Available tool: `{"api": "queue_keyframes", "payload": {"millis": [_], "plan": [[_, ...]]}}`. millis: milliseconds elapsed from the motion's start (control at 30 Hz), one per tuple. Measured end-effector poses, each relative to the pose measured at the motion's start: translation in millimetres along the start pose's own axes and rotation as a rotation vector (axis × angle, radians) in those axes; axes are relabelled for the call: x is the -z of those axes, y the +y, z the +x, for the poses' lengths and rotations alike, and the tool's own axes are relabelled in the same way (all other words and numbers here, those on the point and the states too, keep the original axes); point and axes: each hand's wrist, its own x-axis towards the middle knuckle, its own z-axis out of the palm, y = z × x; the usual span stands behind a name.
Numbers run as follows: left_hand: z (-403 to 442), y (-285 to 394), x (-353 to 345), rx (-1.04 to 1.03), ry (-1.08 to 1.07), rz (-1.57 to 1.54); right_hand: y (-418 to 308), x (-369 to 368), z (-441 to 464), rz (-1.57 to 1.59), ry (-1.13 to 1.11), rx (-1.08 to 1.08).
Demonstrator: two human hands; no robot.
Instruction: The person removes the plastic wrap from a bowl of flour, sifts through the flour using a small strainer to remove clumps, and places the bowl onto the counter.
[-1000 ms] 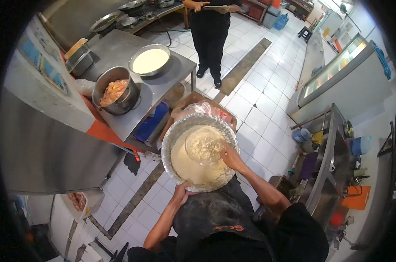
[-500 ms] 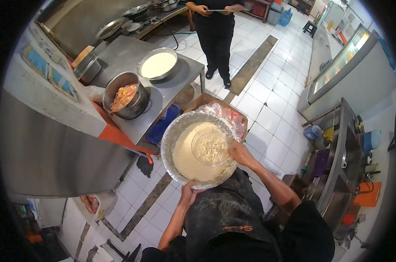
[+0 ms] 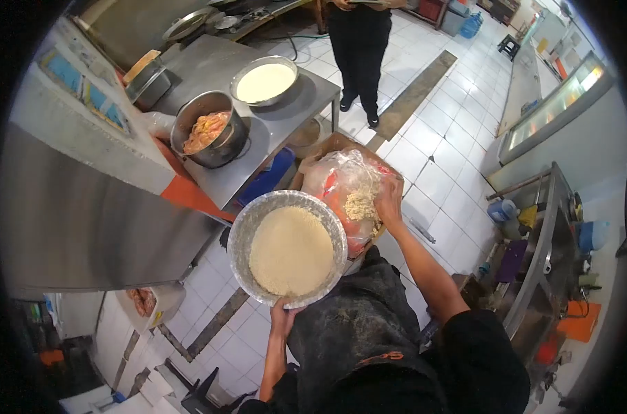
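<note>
My left hand (image 3: 284, 314) grips the near rim of a wide metal bowl (image 3: 239, 265) holding pale flour (image 3: 291, 245). My right hand (image 3: 391, 199) is closed at the edge of a round strainer, whose rim is hard to make out now. Pale lumps of dough or batter (image 3: 362, 205) show beside that hand, above a cardboard box (image 3: 338, 143) lined with clear plastic bags (image 3: 331, 172). The bowl is tilted slightly and sits left of the box, against my dark apron (image 3: 355, 310).
A steel table (image 3: 262, 134) at left carries a pot of raw meat (image 3: 220, 148), a bowl of pale liquid (image 3: 265, 83) and a metal container (image 3: 148, 86). Another person (image 3: 358, 58) stands ahead. Shelving and a sink unit (image 3: 534, 255) line the right.
My right hand has moved the strainer with its lumps out of the bowl, rightward over the box. My left hand has shifted the bowl left and slightly down.
</note>
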Motion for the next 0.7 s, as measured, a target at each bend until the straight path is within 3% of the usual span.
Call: {"api": "queue_keyframes", "payload": {"millis": [100,200,333,467,500,700], "plan": [[-11,-12,23,0.018,0.046,-0.037,19,-8,-7,-0.121,-0.084,0.080],[-13,-19,52,0.077,0.023,-0.093,0,11,7,0.079,-0.063,-0.037],[3,4,4,0.053,-0.060,-0.196,-5,32,45,0.096,0.007,-0.023],[28,11,-46,0.127,-0.171,-0.296,-21,82,84,0.387,-0.030,-0.286],[40,17,-65,0.122,-0.229,-0.323,-12,87,91,0.167,0.121,-0.056],[96,6,-90,0.096,-0.181,-0.065,-35,129,96,0.250,0.142,-0.035]]}}
